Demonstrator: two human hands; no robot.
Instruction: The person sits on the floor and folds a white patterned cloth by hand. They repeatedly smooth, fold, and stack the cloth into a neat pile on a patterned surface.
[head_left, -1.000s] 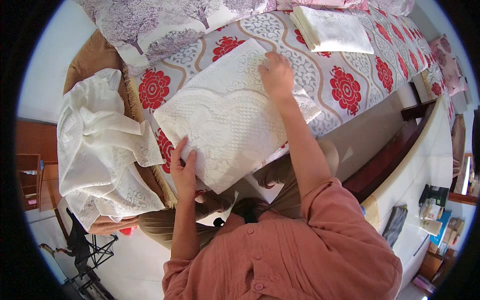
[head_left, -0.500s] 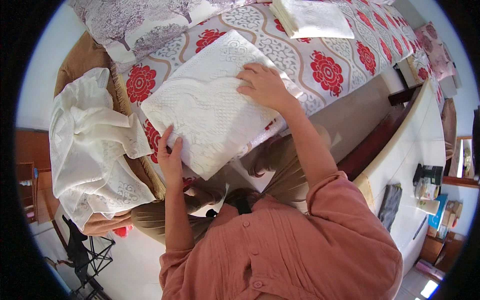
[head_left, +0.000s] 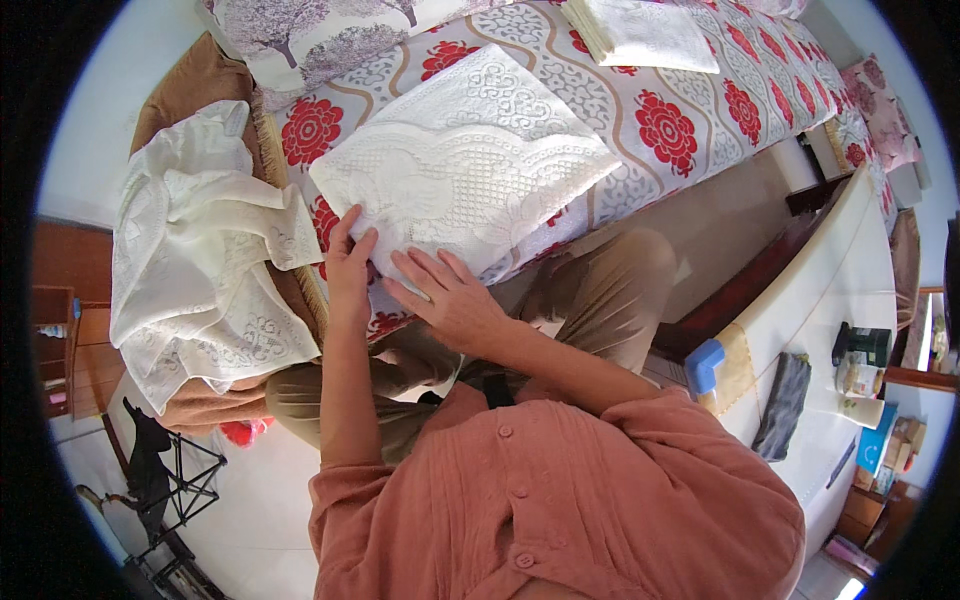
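Note:
A folded white lace cloth (head_left: 450, 165) with a scalloped, raised pattern lies flat on the sofa's patterned cover. At its near left edge is my left hand (head_left: 350, 260), the index finger resting on the cloth and the thumb held apart. Beside it my right hand (head_left: 455, 305) lies with outstretched fingers on the cloth's near corner, pressing from above. Neither hand grips anything. A second white lace cloth (head_left: 205, 250) hangs loose and crumpled over the brown sofa arm on the left.
Farther back on the cover (head_left: 668, 130) rests a stack of folded white cloths (head_left: 650, 35). A tree-print cushion (head_left: 310, 50) leans at the far left. On the right stands a white-topped table (head_left: 800, 310) with a dark pouch (head_left: 783, 405) and jars. A black folding frame (head_left: 180, 480) stands lower left.
My right hand has moved from the cloth's far right side to its near corner, beside my left hand. The folded cloth now lies flatter, its scalloped pattern clearer.

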